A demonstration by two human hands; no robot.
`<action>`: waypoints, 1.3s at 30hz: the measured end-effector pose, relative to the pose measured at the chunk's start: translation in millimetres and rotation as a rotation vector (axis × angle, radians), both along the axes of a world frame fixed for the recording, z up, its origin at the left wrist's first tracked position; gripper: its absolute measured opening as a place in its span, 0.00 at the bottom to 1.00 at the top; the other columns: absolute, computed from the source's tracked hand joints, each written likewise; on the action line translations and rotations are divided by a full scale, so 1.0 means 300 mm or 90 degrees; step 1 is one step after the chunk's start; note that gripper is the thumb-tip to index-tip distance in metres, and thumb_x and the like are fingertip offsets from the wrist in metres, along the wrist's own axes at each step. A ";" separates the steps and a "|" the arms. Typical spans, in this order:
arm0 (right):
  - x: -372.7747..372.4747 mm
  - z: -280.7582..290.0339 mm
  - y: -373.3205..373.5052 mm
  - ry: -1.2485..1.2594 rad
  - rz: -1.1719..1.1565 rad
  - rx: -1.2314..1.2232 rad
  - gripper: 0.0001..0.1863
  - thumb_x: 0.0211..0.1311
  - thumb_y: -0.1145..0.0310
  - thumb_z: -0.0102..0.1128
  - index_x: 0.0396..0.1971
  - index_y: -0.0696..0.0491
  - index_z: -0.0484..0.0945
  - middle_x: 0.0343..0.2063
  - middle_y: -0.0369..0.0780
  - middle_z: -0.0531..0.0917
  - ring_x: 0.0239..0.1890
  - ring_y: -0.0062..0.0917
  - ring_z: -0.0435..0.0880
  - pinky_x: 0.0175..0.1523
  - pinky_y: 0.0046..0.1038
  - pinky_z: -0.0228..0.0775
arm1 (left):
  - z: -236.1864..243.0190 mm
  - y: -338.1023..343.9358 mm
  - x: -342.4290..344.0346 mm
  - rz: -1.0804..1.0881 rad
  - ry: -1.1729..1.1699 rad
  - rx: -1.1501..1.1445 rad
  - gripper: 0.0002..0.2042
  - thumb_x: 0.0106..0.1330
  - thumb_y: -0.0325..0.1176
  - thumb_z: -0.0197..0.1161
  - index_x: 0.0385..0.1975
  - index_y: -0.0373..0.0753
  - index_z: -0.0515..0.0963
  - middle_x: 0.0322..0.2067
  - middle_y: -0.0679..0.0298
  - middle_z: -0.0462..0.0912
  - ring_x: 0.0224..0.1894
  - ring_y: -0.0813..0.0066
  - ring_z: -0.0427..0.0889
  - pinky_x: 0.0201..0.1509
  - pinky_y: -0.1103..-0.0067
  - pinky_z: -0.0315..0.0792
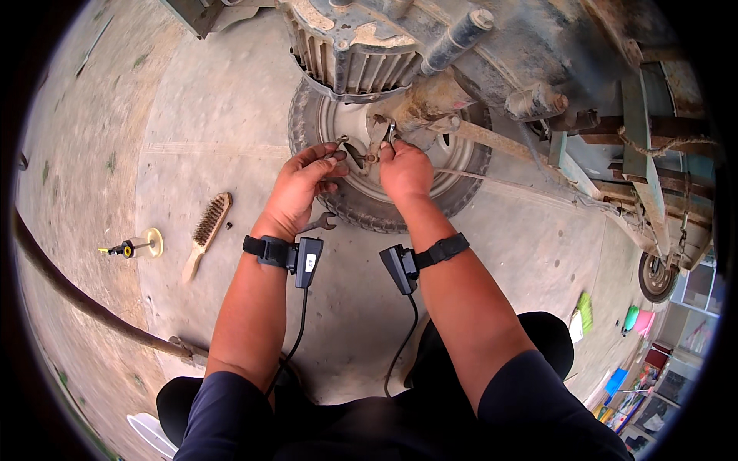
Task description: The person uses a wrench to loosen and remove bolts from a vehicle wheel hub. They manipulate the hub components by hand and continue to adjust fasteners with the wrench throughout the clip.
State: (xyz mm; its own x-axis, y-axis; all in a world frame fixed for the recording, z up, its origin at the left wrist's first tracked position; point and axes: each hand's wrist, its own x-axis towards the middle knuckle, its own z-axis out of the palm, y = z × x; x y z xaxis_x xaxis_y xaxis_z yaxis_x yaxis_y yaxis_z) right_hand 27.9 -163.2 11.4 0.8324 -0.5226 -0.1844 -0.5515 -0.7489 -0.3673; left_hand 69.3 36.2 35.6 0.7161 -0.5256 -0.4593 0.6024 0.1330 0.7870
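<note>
Both of my hands are at the hub of a wheel with a dark rubber tyre [369, 214] and a dusty pale rim, beneath the vehicle. My right hand [406, 169] is closed around a shiny metal hand tool [392, 129]; its head is too small to tell the kind. To the left, my left hand [307, 175] has thumb and fingers pinched together at a small metal part [344, 140] beside the hub. Below that hand, an open-end wrench [321, 223] lies on the concrete, partly covered by my wrist.
A ribbed metal housing [346, 61] hangs over the wheel. A rusty rod [500, 181] runs off to the right toward the frame. On the ground at left lie a wire brush [206, 234] and a yellow-disc tool [154, 243]. A curved bar [84, 303] crosses the lower left.
</note>
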 end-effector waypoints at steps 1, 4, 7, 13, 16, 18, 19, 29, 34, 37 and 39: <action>0.000 0.003 0.000 -0.001 -0.010 0.007 0.20 0.72 0.52 0.47 0.40 0.51 0.83 0.41 0.46 0.87 0.44 0.45 0.85 0.51 0.44 0.76 | 0.007 0.005 -0.001 0.008 0.000 -0.017 0.25 0.70 0.35 0.61 0.65 0.33 0.70 0.58 0.59 0.81 0.53 0.70 0.82 0.52 0.75 0.74; -0.003 0.013 -0.007 -0.003 -0.007 0.013 0.20 0.71 0.52 0.48 0.40 0.51 0.83 0.40 0.47 0.87 0.45 0.46 0.85 0.52 0.44 0.76 | 0.051 0.010 -0.005 0.030 -0.011 -0.065 0.24 0.71 0.33 0.60 0.65 0.33 0.69 0.59 0.58 0.80 0.54 0.70 0.82 0.52 0.75 0.74; -0.006 0.030 -0.001 0.005 -0.005 0.021 0.20 0.71 0.52 0.48 0.41 0.52 0.83 0.41 0.48 0.86 0.46 0.46 0.84 0.53 0.44 0.75 | 0.066 -0.009 -0.010 0.051 -0.037 -0.087 0.21 0.72 0.29 0.59 0.63 0.33 0.70 0.56 0.58 0.82 0.52 0.70 0.83 0.50 0.77 0.74; -0.004 0.015 -0.005 -0.009 0.018 0.002 0.21 0.72 0.53 0.47 0.40 0.53 0.83 0.41 0.49 0.86 0.47 0.46 0.84 0.53 0.44 0.75 | -0.007 -0.024 0.005 0.058 -0.117 0.089 0.09 0.71 0.24 0.60 0.47 0.35 0.73 0.38 0.63 0.84 0.37 0.78 0.82 0.39 0.81 0.74; -0.004 0.015 -0.007 -0.001 0.008 0.001 0.21 0.72 0.52 0.47 0.40 0.53 0.83 0.41 0.49 0.86 0.47 0.45 0.84 0.53 0.44 0.75 | -0.002 -0.042 0.009 0.038 -0.224 0.232 0.08 0.71 0.25 0.60 0.47 0.36 0.73 0.31 0.65 0.82 0.32 0.81 0.79 0.36 0.80 0.73; -0.008 0.014 -0.010 -0.009 0.008 -0.001 0.21 0.72 0.52 0.47 0.40 0.53 0.83 0.41 0.48 0.86 0.46 0.45 0.84 0.53 0.44 0.75 | 0.001 -0.070 0.011 0.021 -0.300 0.304 0.09 0.72 0.27 0.60 0.49 0.37 0.73 0.28 0.65 0.81 0.29 0.81 0.78 0.34 0.79 0.73; -0.008 0.014 -0.007 -0.014 0.009 -0.001 0.21 0.72 0.52 0.47 0.40 0.53 0.83 0.41 0.48 0.86 0.46 0.45 0.84 0.53 0.44 0.75 | -0.006 -0.082 0.016 0.015 -0.337 0.324 0.10 0.72 0.27 0.60 0.50 0.37 0.73 0.27 0.64 0.81 0.29 0.80 0.79 0.34 0.78 0.73; -0.006 0.007 -0.002 -0.007 0.009 -0.009 0.20 0.71 0.53 0.47 0.38 0.52 0.83 0.39 0.48 0.87 0.44 0.44 0.85 0.51 0.43 0.76 | -0.068 -0.180 0.047 -0.049 -0.477 0.425 0.15 0.72 0.35 0.58 0.55 0.38 0.75 0.32 0.47 0.86 0.39 0.45 0.85 0.45 0.60 0.76; -0.008 0.012 -0.002 -0.016 0.017 -0.015 0.20 0.71 0.53 0.48 0.37 0.53 0.84 0.38 0.47 0.87 0.43 0.44 0.85 0.50 0.43 0.76 | -0.064 -0.196 0.053 -0.071 -0.483 0.447 0.15 0.72 0.36 0.57 0.55 0.39 0.75 0.33 0.48 0.86 0.41 0.45 0.85 0.46 0.60 0.77; -0.009 0.008 -0.003 -0.044 -0.013 0.020 0.21 0.70 0.52 0.50 0.36 0.55 0.84 0.37 0.49 0.86 0.43 0.49 0.83 0.51 0.44 0.74 | -0.059 -0.198 0.064 -0.102 -0.514 0.471 0.15 0.72 0.36 0.57 0.55 0.40 0.75 0.34 0.48 0.86 0.41 0.45 0.85 0.46 0.59 0.77; -0.011 -0.001 -0.005 -0.056 -0.005 0.020 0.21 0.71 0.52 0.50 0.36 0.55 0.84 0.37 0.49 0.86 0.43 0.48 0.83 0.51 0.44 0.74 | -0.060 -0.198 0.069 -0.115 -0.534 0.490 0.15 0.72 0.37 0.58 0.55 0.41 0.75 0.34 0.47 0.86 0.41 0.44 0.84 0.45 0.58 0.77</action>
State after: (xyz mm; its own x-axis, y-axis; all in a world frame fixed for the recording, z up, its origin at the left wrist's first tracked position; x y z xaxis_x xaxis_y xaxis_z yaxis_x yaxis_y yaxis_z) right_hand 24.6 -164.8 11.0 0.8421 -0.5243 -0.1264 -0.5217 -0.7325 -0.4375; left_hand 89.9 -23.1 17.7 0.8907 -0.4390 -0.1179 -0.1874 -0.5909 0.7847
